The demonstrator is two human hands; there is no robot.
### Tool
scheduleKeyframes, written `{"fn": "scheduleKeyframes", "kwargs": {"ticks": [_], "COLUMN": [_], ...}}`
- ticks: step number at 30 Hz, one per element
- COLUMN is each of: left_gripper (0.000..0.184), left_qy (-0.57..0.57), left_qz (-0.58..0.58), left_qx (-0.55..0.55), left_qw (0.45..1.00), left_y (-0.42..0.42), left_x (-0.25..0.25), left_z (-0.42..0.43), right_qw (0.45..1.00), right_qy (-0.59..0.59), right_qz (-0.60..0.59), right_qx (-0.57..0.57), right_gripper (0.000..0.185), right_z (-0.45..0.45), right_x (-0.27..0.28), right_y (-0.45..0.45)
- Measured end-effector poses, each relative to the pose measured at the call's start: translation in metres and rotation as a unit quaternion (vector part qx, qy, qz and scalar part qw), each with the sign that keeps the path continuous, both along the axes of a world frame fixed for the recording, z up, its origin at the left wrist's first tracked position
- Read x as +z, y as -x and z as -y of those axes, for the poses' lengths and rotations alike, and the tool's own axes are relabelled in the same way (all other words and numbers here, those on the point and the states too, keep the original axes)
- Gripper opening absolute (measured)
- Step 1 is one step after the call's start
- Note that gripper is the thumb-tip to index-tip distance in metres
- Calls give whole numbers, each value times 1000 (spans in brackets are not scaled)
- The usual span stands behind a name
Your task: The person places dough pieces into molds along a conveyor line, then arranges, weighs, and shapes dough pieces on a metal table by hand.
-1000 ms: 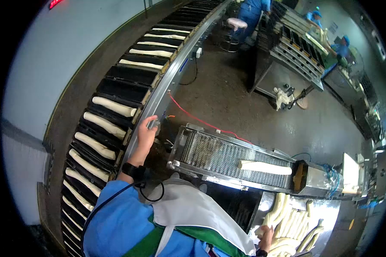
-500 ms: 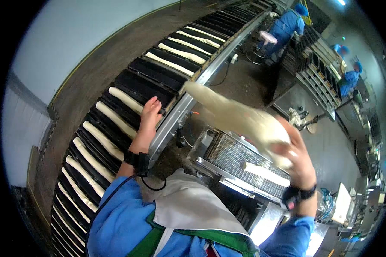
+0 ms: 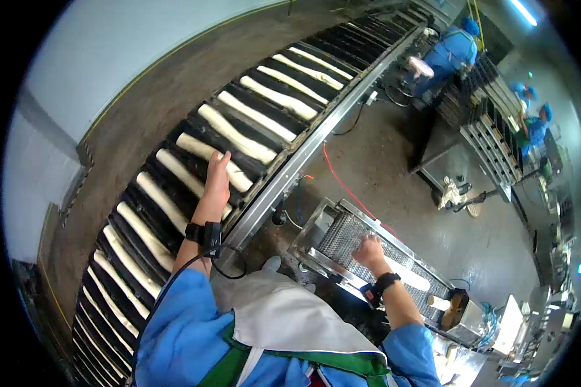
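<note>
My left hand point(image 3: 218, 179) lies over the near part of a pale dough strip point(image 3: 197, 147) in a black grooved tray, fingers stretched upward. A slightly bent dough strip point(image 3: 235, 135) rests in the groove just beyond it. My right hand point(image 3: 370, 253) hangs over a metal mesh conveyor point(image 3: 343, 240), its fingers loosely bent and holding nothing that I can see. Beside that hand, another dough strip point(image 3: 412, 276) lies on the mesh. Contact between the right hand and this strip cannot be made out.
Filled trays line a long conveyor with a metal side rail point(image 3: 316, 132). A short dough piece point(image 3: 439, 303) sits at the mesh belt's right end. A co-worker point(image 3: 448, 55) stands beyond, near a tray rack point(image 3: 494, 151). A red cable point(image 3: 342, 184) crosses the floor.
The dough strip that was in my right hand now lies in a tray groove. My right hand has moved down and left over the mesh conveyor. The view has shifted slightly.
</note>
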State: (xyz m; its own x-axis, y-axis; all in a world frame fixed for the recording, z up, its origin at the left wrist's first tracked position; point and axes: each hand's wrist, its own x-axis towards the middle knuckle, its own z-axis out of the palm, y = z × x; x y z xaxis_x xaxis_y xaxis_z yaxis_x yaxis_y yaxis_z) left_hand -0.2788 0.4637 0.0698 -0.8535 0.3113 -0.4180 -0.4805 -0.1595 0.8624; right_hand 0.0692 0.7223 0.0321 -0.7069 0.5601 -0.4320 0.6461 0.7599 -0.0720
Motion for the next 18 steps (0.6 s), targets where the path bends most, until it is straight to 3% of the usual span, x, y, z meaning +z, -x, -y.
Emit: {"fn": "scheduleKeyframes", "kwargs": {"ticks": [1, 2, 3, 4, 5, 7, 8, 9, 10, 11, 12, 13, 14, 15, 16, 17, 18], "left_gripper": [78, 84, 86, 87, 88, 74, 76, 80, 84, 84, 81, 78, 75, 72, 68, 65, 58], "left_qy": [11, 17, -67, 52, 93, 92, -17, -9, -2, 56, 84, 131, 166, 186, 149, 109, 78], "left_qz": [-19, -5, -30, 6, 48, 42, -4, 41, 86, 8, 14, 4, -5, -18, -66, -112, -163], "left_qx": [-27, 3, -7, 2, 1, 68, 64, 82, 101, 107, 141, 169, 197, 211, 195, 178, 155], "left_qw": [999, 1000, 997, 999, 995, 993, 998, 996, 991, 993, 986, 977, 966, 960, 967, 972, 971], "left_y": [2, -18, -1, -3, -17, -10, 43, 44, 43, 74, 69, 62, 56, 50, 41, 32, 52], "left_x": [-4, 17, -8, -11, 23, 3, -102, -71, -36, -98, -74, -37, -4, 24, 26, 28, -8], "left_z": [-2, -1, -3, -2, -9, -10, 17, 8, -1, 21, 17, 10, 5, -2, -3, -4, -3], "right_qw": [997, 998, 998, 994, 993, 993, 994, 994, 994, 986, 957, 905, 828, 705, 676, 517, 399], "right_qy": [-1, -24, -51, -90, -109, -117, -104, -106, -81, -52, -3, 47, 115, 237, 206, 216, 188], "right_qz": [46, 32, 7, 56, 32, 25, 19, -10, -63, -116, -251, -383, -465, -567, -557, -665, -726], "right_qx": [-65, -39, -22, 28, 20, 24, 32, 31, -39, -104, -147, -180, -292, -354, -436, -493, -527], "right_gripper": [50, 52, 53, 55, 48, 39, 35, 34, 35, 36, 35, 34, 40, 35, 33, 30, 18], "right_z": [2, 11, 15, 24, 21, 20, 22, 14, 7, 1, -17, -34, -39, -39, -15, -19, 2], "right_x": [-8, -10, -6, 16, -3, 6, 21, 49, 59, 66, 58, 48, 64, 88, 146, 118, 144], "right_y": [-9, -19, -16, -11, -17, -11, -5, -6, -7, -10, -28, -52, -73, -105, -121, -165, -186]}}
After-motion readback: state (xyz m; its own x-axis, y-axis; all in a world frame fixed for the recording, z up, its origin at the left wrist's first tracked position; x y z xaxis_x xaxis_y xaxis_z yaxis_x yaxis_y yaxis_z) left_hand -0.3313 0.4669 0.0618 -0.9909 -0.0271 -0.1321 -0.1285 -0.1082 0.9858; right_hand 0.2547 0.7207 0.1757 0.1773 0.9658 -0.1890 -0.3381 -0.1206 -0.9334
